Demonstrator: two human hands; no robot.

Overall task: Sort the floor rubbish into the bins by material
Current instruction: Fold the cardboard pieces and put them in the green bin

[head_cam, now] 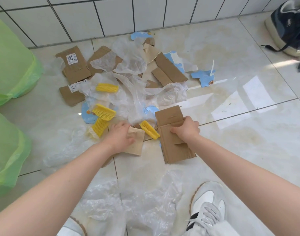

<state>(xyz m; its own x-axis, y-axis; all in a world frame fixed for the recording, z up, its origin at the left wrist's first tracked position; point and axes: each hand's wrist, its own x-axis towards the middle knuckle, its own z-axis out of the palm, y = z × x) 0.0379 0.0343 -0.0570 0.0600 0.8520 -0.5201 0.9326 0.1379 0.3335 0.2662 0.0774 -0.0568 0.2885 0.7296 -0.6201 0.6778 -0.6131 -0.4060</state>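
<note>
Single head-worn wide-angle view, looking steeply down and forward, close over the floor

Glossy tiled floor carries cardboard pieces, plastic film, 4 yellow foam nets.

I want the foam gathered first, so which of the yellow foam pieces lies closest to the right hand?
The yellow foam piece lying slantwise between the two hands, just left of the cardboard the right hand grips. The other three lie further left.
</note>
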